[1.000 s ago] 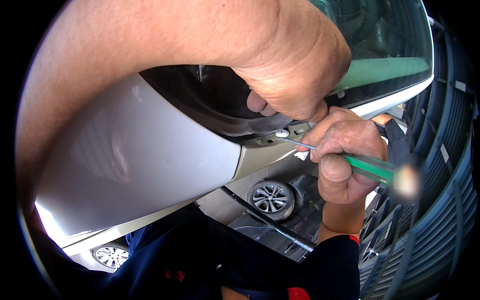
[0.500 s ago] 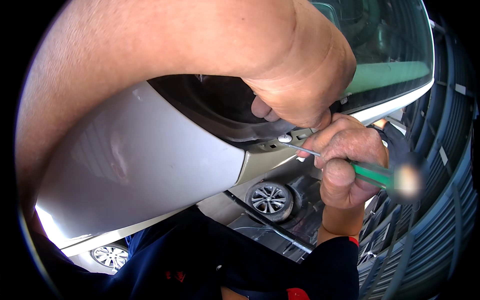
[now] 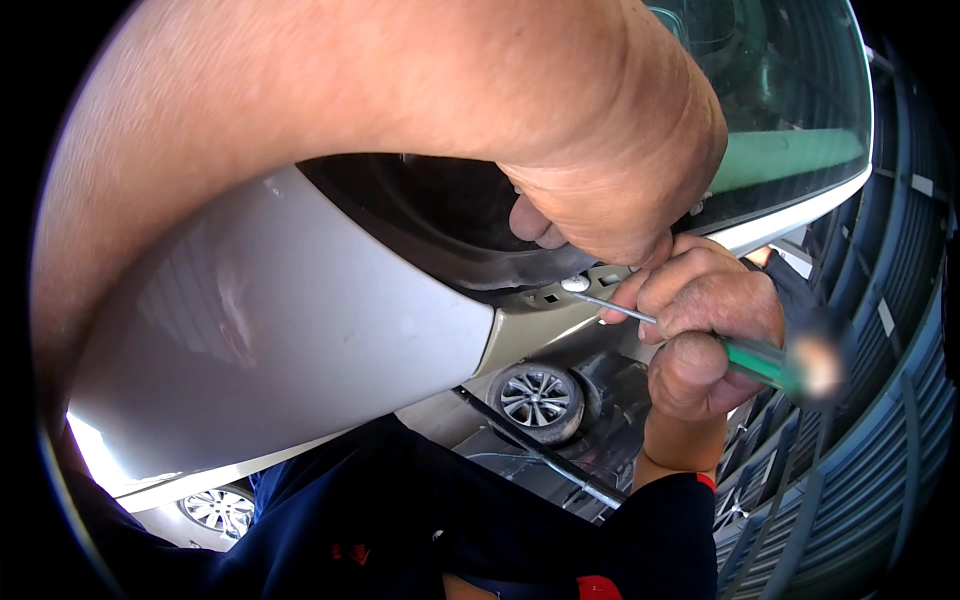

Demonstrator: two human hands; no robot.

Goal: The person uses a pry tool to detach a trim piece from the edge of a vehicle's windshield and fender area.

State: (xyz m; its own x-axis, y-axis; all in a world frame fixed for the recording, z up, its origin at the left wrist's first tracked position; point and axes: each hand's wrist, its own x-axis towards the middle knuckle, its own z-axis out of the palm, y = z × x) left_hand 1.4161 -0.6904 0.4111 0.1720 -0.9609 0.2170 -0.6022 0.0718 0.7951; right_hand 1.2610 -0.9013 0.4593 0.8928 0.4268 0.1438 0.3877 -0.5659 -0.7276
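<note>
My left forearm crosses the top of the view. My left hand point(image 3: 610, 190) lies on a dark curved cover point(image 3: 430, 220) of a silver car, its fingers curled under at the cover's edge; what they grip is hidden. My right hand point(image 3: 705, 330) holds a green-handled screwdriver point(image 3: 765, 360), thumb and fingers pinching its thin metal shaft. The tip points left at a small round fastener point(image 3: 575, 284) on the silver bracket just below the left hand. The silver body panel point(image 3: 300, 340) fills the left middle.
The car's windscreen point(image 3: 780, 100) curves away at the upper right. Below the panel are two alloy wheels point(image 3: 540, 400) point(image 3: 215, 508). Dark metal slats point(image 3: 860, 450) run down the right side. My dark blue clothing point(image 3: 420, 500) fills the bottom.
My right hand has shifted slightly lower with the screwdriver, its tip staying at the fastener. My left hand has stayed on the dark cover.
</note>
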